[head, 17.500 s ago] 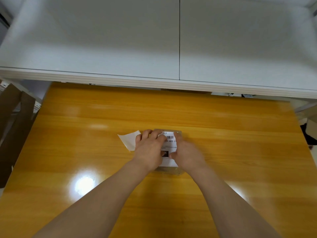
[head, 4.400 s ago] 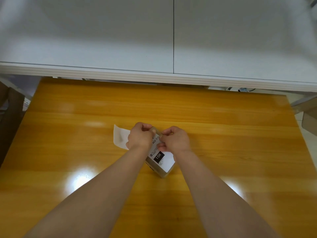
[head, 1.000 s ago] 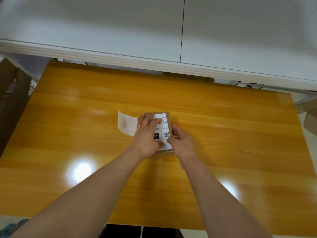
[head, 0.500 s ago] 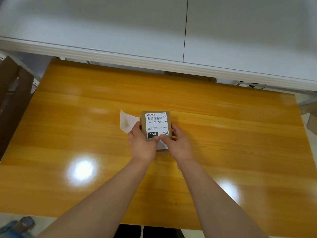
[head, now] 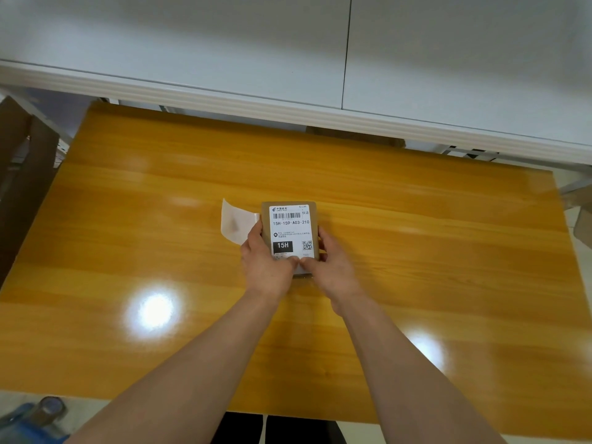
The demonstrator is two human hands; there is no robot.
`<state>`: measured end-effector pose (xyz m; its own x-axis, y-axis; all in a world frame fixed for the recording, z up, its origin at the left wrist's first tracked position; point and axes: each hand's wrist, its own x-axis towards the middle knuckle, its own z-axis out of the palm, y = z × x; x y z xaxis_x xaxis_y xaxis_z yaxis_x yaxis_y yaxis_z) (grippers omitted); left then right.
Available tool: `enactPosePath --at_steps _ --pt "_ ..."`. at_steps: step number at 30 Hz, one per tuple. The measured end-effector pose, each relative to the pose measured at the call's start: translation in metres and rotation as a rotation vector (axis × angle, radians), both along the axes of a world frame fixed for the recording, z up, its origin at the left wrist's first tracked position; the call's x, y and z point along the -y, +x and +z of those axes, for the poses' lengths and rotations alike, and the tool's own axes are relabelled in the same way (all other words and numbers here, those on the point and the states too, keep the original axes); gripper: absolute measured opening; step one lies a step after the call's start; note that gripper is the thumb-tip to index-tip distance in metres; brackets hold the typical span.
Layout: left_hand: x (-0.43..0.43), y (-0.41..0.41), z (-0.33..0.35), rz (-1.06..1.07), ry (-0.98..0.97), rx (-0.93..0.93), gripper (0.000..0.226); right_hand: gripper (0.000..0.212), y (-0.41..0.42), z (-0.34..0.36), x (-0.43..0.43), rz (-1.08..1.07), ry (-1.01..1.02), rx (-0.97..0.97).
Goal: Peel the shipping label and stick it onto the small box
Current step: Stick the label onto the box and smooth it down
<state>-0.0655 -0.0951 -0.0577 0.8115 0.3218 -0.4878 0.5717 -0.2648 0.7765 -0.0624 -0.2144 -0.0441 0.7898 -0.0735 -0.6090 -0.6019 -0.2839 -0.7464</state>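
Observation:
A small brown box lies flat at the middle of the orange wooden table. A white shipping label with a barcode, "15H" and a QR code covers its top face. My left hand grips the box's left side and my right hand grips its right side. Both thumbs press the label's near edge. The near end of the box is hidden by my hands.
The peeled white backing paper lies curled on the table just left of the box. A white shelf overhangs the table's far edge. Brown cardboard stands at the far left. A blue object lies on the floor at lower left.
My left hand has slid off the label's top down to the box's left side. Both thumbs now meet at the label's near edge, and the label shows in full.

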Motion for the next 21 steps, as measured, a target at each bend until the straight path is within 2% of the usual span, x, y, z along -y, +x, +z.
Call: enactPosePath --at_steps 8,16,21 --pt "-0.002 -0.001 0.001 -0.058 -0.021 -0.035 0.109 0.087 -0.001 -0.006 0.001 0.034 0.051 -0.064" --pt "-0.006 -0.002 -0.005 -0.087 -0.094 -0.026 0.115 0.088 -0.003 -0.010 0.001 0.056 0.040 -0.065" --pt "-0.012 0.000 -0.047 -0.065 -0.227 0.018 0.117 0.087 -0.005 -0.005 -0.005 -0.012 0.023 -0.085"
